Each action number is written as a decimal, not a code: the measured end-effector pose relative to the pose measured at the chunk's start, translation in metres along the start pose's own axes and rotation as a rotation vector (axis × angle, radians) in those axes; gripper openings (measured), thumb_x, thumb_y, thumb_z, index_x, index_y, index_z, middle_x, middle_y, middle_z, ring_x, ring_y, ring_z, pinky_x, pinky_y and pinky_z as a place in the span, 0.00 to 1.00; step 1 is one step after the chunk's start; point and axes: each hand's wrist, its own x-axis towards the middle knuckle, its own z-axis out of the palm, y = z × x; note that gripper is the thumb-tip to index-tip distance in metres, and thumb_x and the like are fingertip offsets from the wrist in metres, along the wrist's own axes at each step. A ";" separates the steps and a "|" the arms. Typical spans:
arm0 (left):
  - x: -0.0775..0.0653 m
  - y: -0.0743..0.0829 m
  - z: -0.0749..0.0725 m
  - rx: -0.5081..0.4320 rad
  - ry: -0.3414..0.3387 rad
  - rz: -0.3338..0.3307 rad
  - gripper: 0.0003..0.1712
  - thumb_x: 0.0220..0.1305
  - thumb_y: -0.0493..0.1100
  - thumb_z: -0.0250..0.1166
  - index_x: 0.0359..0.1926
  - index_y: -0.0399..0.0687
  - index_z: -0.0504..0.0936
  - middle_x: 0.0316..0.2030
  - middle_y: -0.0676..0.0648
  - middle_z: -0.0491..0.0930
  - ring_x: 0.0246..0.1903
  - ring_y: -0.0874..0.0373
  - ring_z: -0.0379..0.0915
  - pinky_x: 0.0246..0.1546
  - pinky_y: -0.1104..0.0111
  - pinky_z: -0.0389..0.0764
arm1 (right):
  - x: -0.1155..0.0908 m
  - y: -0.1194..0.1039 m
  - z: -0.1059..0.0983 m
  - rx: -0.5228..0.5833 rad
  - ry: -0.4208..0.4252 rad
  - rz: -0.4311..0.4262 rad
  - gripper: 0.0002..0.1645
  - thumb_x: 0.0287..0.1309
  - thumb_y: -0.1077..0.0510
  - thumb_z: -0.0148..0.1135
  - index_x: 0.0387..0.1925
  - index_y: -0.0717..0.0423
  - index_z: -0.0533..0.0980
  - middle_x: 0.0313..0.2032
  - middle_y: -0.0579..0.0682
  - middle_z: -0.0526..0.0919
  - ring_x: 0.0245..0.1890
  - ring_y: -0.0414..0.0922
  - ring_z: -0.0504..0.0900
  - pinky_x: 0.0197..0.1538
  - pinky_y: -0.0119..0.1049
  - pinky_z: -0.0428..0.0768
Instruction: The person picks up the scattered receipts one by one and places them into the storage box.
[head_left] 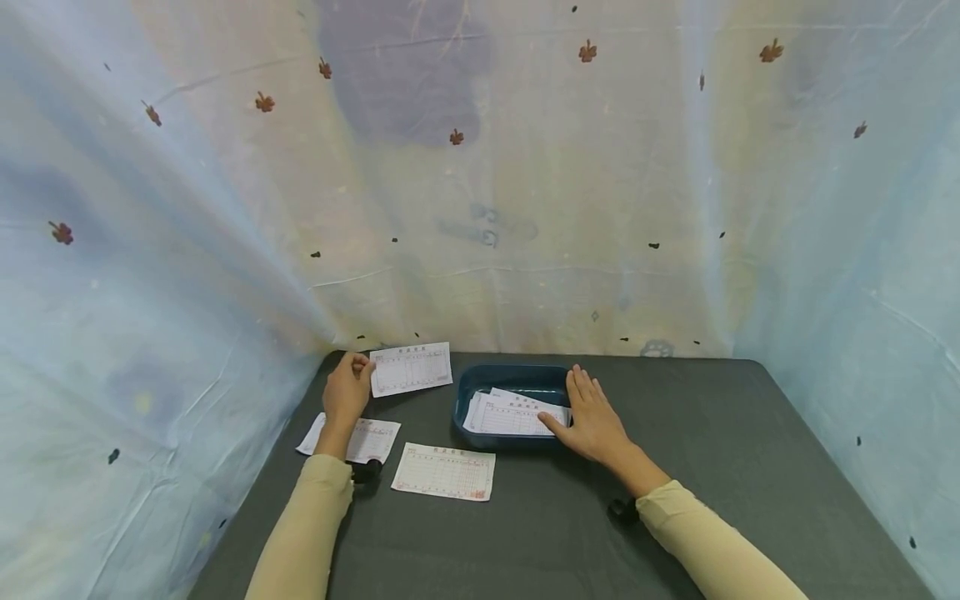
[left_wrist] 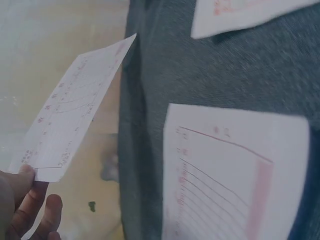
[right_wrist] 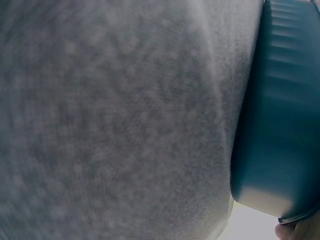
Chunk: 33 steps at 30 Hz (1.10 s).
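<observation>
My left hand (head_left: 348, 390) pinches a printed paper slip (head_left: 411, 369) by its left edge, between thumb and fingertips. In the left wrist view the slip (left_wrist: 75, 110) is held up off the table, tilted. A dark blue tray (head_left: 517, 372) sits to its right, with several similar slips (head_left: 513, 417) lying in it. At the tray's right end rests my right hand (head_left: 595, 423), fingers straight along the rim and thumb over the slips' edge. The right wrist view shows mostly the tray's outer wall (right_wrist: 285, 110) and one fingertip.
Two more slips lie on the dark grey table (head_left: 720, 467): a slip with red stamps (head_left: 442, 472) in front of the tray, and another slip (head_left: 375, 439) partly covered by my left forearm. A patterned curtain (head_left: 525, 300) hangs behind the table and along both sides.
</observation>
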 end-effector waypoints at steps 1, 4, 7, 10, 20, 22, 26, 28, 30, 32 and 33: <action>0.000 0.001 -0.001 -0.011 0.006 -0.001 0.12 0.81 0.49 0.63 0.51 0.46 0.80 0.47 0.39 0.88 0.46 0.38 0.85 0.42 0.42 0.78 | 0.000 0.000 0.000 0.000 0.001 -0.001 0.66 0.71 0.25 0.57 0.83 0.72 0.48 0.84 0.65 0.44 0.84 0.63 0.49 0.84 0.59 0.47; 0.000 0.007 -0.004 -0.047 0.032 0.002 0.14 0.82 0.50 0.63 0.53 0.44 0.81 0.49 0.38 0.88 0.47 0.38 0.86 0.44 0.41 0.79 | 0.000 0.000 -0.001 -0.002 0.000 -0.003 0.66 0.71 0.25 0.56 0.83 0.71 0.47 0.84 0.65 0.44 0.84 0.64 0.48 0.84 0.59 0.46; 0.000 0.014 -0.009 -0.090 0.065 0.011 0.15 0.81 0.51 0.64 0.53 0.44 0.82 0.50 0.37 0.88 0.48 0.37 0.86 0.47 0.39 0.79 | 0.000 0.000 -0.001 0.001 -0.002 -0.002 0.66 0.72 0.25 0.56 0.83 0.70 0.46 0.84 0.65 0.44 0.85 0.63 0.48 0.84 0.59 0.46; 0.000 0.022 -0.013 -0.121 0.082 0.017 0.15 0.81 0.52 0.64 0.53 0.44 0.82 0.51 0.38 0.88 0.49 0.38 0.86 0.49 0.39 0.80 | 0.000 0.000 -0.001 0.002 0.000 -0.002 0.66 0.72 0.25 0.56 0.83 0.71 0.47 0.84 0.66 0.44 0.85 0.63 0.48 0.84 0.59 0.46; -0.006 0.049 -0.021 -0.242 0.067 0.056 0.14 0.79 0.50 0.66 0.52 0.43 0.82 0.51 0.36 0.88 0.51 0.37 0.85 0.55 0.42 0.80 | 0.000 0.000 0.000 0.003 0.006 0.000 0.65 0.71 0.25 0.57 0.83 0.72 0.49 0.84 0.66 0.47 0.84 0.63 0.49 0.84 0.59 0.46; -0.008 0.054 -0.020 -0.262 0.053 0.076 0.14 0.79 0.49 0.67 0.52 0.42 0.82 0.50 0.36 0.88 0.51 0.37 0.85 0.54 0.43 0.80 | 0.000 0.001 0.000 0.000 0.008 -0.001 0.65 0.71 0.25 0.57 0.83 0.72 0.49 0.84 0.67 0.47 0.84 0.63 0.49 0.84 0.59 0.47; -0.013 0.062 -0.015 -0.280 0.012 0.104 0.14 0.79 0.48 0.67 0.51 0.41 0.82 0.47 0.36 0.88 0.49 0.40 0.84 0.53 0.47 0.81 | 0.000 0.001 0.001 0.000 0.006 0.001 0.65 0.71 0.25 0.57 0.83 0.72 0.50 0.84 0.67 0.47 0.84 0.63 0.48 0.84 0.59 0.47; -0.016 0.066 -0.013 -0.292 -0.008 0.113 0.13 0.79 0.47 0.67 0.51 0.41 0.82 0.46 0.36 0.87 0.48 0.40 0.84 0.51 0.49 0.81 | 0.000 0.002 0.001 0.004 0.005 0.001 0.66 0.71 0.25 0.57 0.83 0.72 0.49 0.84 0.67 0.47 0.84 0.63 0.48 0.84 0.59 0.47; -0.019 0.069 -0.010 -0.299 -0.029 0.122 0.13 0.79 0.47 0.68 0.51 0.41 0.83 0.45 0.37 0.87 0.48 0.41 0.84 0.50 0.50 0.81 | 0.000 0.002 0.001 0.006 0.004 0.000 0.66 0.71 0.25 0.57 0.83 0.72 0.49 0.84 0.66 0.46 0.85 0.63 0.48 0.84 0.59 0.47; -0.021 0.073 -0.008 -0.308 -0.053 0.131 0.13 0.78 0.48 0.68 0.51 0.42 0.83 0.44 0.38 0.87 0.48 0.42 0.84 0.50 0.51 0.80 | 0.000 0.001 0.001 0.010 0.004 0.001 0.66 0.71 0.25 0.57 0.83 0.72 0.49 0.84 0.66 0.45 0.85 0.63 0.48 0.84 0.59 0.47; -0.022 0.075 -0.006 -0.308 -0.068 0.133 0.13 0.78 0.48 0.68 0.51 0.42 0.83 0.44 0.39 0.87 0.48 0.43 0.84 0.50 0.52 0.80 | 0.001 0.001 0.000 0.010 0.004 0.001 0.66 0.71 0.25 0.57 0.83 0.72 0.49 0.84 0.66 0.45 0.85 0.63 0.48 0.84 0.59 0.47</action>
